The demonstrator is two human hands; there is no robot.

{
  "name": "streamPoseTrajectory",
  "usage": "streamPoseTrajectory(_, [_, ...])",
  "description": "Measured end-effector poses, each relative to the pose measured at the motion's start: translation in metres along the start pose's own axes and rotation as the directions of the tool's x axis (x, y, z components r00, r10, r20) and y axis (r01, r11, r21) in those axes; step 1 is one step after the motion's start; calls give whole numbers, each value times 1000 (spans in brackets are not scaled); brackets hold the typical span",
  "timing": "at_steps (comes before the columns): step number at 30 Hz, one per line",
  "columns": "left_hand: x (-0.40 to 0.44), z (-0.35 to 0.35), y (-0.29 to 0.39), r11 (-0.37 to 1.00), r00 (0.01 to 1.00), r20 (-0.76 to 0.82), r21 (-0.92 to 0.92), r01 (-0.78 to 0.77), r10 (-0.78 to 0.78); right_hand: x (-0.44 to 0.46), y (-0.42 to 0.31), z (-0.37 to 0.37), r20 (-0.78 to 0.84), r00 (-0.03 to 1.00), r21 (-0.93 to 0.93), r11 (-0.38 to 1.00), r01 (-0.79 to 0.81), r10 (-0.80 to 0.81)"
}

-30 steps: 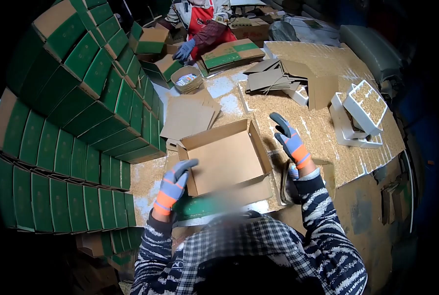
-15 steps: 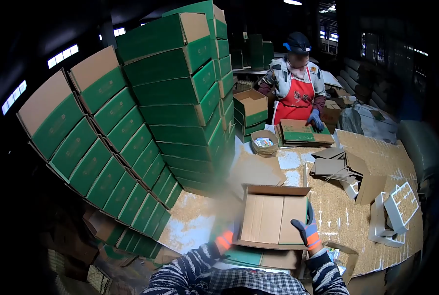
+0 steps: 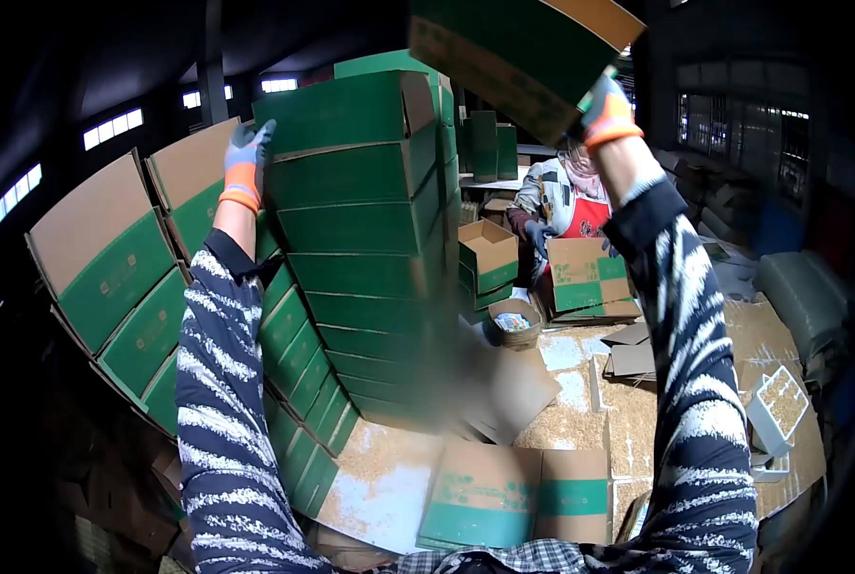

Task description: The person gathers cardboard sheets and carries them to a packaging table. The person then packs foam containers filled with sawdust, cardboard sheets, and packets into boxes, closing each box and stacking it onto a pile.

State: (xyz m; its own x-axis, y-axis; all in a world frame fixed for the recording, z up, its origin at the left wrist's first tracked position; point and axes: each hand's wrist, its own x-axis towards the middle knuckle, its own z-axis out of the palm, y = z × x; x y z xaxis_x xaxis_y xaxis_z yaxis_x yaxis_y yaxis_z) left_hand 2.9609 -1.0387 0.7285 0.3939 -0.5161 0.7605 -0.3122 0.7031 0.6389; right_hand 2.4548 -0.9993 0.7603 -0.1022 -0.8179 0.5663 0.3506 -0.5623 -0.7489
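Observation:
A green carton (image 3: 513,67) with brown edges is raised high at the top of the view, partly cut off by the frame edge. My right hand (image 3: 607,110), in a grey and orange glove, grips its lower right corner. My left hand (image 3: 245,158), gloved the same way, touches the upper left corner of the top box in a tall stack of green boxes (image 3: 341,177), fingers stretched upward. Below, between my arms, a flattened green and brown carton (image 3: 485,493) lies on the work surface.
Leaning columns of green boxes (image 3: 126,287) stand left. Across the table, a person in a red apron (image 3: 585,215) handles a printed carton (image 3: 590,277). Nearby are an open box (image 3: 489,253), a round basket (image 3: 515,325), cardboard pieces (image 3: 633,354) and white foam trays (image 3: 779,411).
The open carton held low before me is gone from there; a green carton is now raised up in my right hand. My left hand has risen to the stack. The co-worker's carton is tipped up.

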Motion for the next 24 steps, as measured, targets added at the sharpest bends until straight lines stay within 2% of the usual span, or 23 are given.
streamPoseTrajectory(3, [-26, 8, 6, 984, 1000, 16, -178, 16, -14, 31, 14, 78, 96, 995, -127, 991, -27, 39])
streamPoseTrajectory(4, [-10, 7, -11, 968, 993, 100, -238, 85, -62, 38, 21, 101, 123, 990, -178, 983, -40, 63])
streamPoseTrajectory(6, [16, 9, -47, 993, 997, 66, -118, -30, 38, 54, 39, 136, 172, 978, -295, 953, -64, 119])
streamPoseTrajectory(7, [20, 11, -52, 991, 995, 13, 80, -103, 102, 61, 48, 146, 195, 969, -354, 932, -77, 154])
streamPoseTrajectory(9, [23, 15, -63, 973, 976, -33, 91, -211, 214, 78, 66, 150, 243, 937, -464, 878, -116, 252])
streamPoseTrajectory(11, [17, 10, -68, 962, 969, -68, 151, -227, 239, 103, 86, 132, 392, 848, -476, 867, -146, 358])
streamPoseTrajectory(12, [4, 13, -49, 960, 973, -81, 198, -197, 216, 117, 94, 125, 459, 791, -486, 860, -158, 405])
streamPoseTrajectory(13, [-6, 16, -39, 956, 977, -91, 241, -165, 192, 125, 98, 121, 421, 851, -491, 868, -76, 313])
streamPoseTrajectory(15, [-43, 33, -3, 747, 916, -292, 665, -14, 277, 118, 115, 101, 328, 934, -526, 848, 56, 142])
streamPoseTrajectory(16, [-73, 38, 14, 717, 875, -280, 690, -103, 395, 72, 107, 84, 314, 937, -608, 725, 324, -156])
streamPoseTrajectory(17, [-104, 44, 23, 678, 827, -258, 710, -188, 500, 38, 125, 58, 405, 801, -432, 680, 592, -440])
streamPoseTrajectory(19, [-197, 59, 33, 665, 734, -91, 510, -546, 673, -75, 159, 4, 384, 822, -437, 701, 563, -420])
streamPoseTrajectory(21, [-318, 75, 16, 824, 844, 194, 194, -533, 500, -195, 205, -70, 537, 835, -725, 440, 529, -121])
streamPoseTrajectory(22, [-378, 76, 6, 810, 789, 432, 193, -554, 437, -268, 252, -109, 530, 847, -846, 91, 525, 46])
streamPoseTrajectory(23, [-445, 78, -32, 821, 720, 590, 161, -548, 366, -339, 278, -147, 499, 825, -867, 152, 475, 266])
streamPoseTrajectory(24, [-497, 86, -49, 892, 604, 783, 157, -424, 149, -409, 294, -166, 443, 831, -897, 150, 417, 337])
